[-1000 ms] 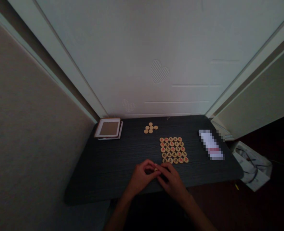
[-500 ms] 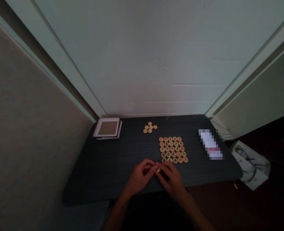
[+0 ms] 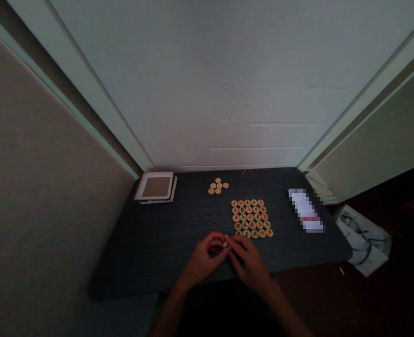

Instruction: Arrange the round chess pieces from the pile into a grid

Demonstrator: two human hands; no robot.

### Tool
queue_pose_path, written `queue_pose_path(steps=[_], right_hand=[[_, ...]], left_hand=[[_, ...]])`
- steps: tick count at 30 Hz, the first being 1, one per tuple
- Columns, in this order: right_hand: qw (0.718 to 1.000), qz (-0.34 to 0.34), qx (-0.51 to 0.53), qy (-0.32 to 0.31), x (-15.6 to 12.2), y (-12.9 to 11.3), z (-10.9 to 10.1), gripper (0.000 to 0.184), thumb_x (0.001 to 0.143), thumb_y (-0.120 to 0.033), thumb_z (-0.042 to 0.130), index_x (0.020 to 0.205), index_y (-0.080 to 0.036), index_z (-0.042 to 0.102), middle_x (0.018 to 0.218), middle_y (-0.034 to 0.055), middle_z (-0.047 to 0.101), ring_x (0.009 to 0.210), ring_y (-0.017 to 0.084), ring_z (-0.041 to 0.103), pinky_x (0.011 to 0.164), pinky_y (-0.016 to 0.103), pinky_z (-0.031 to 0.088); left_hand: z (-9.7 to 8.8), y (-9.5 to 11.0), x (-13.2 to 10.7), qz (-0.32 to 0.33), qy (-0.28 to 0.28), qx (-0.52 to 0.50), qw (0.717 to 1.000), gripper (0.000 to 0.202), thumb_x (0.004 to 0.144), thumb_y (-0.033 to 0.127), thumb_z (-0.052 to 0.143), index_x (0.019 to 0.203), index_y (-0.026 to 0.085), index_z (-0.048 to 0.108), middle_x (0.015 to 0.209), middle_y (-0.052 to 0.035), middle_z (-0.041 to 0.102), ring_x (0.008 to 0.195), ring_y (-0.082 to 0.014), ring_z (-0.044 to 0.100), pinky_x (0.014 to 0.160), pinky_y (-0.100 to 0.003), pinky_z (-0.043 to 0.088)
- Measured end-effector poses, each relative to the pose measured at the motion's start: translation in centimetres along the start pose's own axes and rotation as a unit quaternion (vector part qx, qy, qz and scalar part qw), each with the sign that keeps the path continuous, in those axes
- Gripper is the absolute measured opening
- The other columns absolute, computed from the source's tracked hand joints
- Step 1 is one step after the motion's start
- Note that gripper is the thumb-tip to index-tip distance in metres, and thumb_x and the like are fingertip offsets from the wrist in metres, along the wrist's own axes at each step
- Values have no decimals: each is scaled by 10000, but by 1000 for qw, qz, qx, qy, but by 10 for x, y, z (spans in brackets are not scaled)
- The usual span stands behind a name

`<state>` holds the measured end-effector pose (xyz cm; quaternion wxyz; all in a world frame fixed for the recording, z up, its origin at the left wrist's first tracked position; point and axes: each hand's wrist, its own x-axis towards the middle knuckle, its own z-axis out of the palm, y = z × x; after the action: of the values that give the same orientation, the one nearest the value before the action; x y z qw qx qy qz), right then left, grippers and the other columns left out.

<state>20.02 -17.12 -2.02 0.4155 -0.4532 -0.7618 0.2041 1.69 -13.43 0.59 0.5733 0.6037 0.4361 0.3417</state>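
A round wooden Chinese chess piece (image 3: 227,245) sits between the fingertips of both hands, just in front of the grid. My left hand (image 3: 207,255) pinches it from the left, and my right hand (image 3: 248,259) grips it from the right. My fingers cover part of it. Beyond my right hand lies a square grid of Chinese chess pieces (image 3: 250,217) with red and black characters facing up. Fingers of my right hand overlap the nearest row. Farther back, a small cluster of blank-looking pieces (image 3: 219,186) lies on the dark table (image 3: 140,252).
Two stacked shallow box parts (image 3: 157,187) stand at the table's back left. A blurred-out pale object (image 3: 305,210) lies at the right. A white door panel (image 3: 192,93) rises behind the table's back edge. On the floor at right is a white box with cables (image 3: 363,243).
The piece has turned between my fingertips, so its face shows less than before. Both hands stay in nearly the same place. The grid and the cluster have not changed.
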Motion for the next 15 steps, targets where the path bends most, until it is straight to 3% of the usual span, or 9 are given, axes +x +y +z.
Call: queue_pose_path(steps=[8,15], right_hand=[[1000,8,-1,-6,-1,1,2,522,975,-160,555,1473,-296,479,1191,110,636,1105,245,617,960,428,565],[1000,0,27,10,1,4,2,505,994,-170,525,1475,-312,473,1209,97,658,1105,241,630,972,430,561]], left_hand=[[0,-2,0,-2,-4,-3,1000,154,930,323,643,1025,203,624,961,-44,775,910,-200,735,834,-297,554],[-2,-1,3,-10,-26,-18,999,235,906,321,675,1100,202,614,1018,-61,767,967,-214,726,876,-318,550]])
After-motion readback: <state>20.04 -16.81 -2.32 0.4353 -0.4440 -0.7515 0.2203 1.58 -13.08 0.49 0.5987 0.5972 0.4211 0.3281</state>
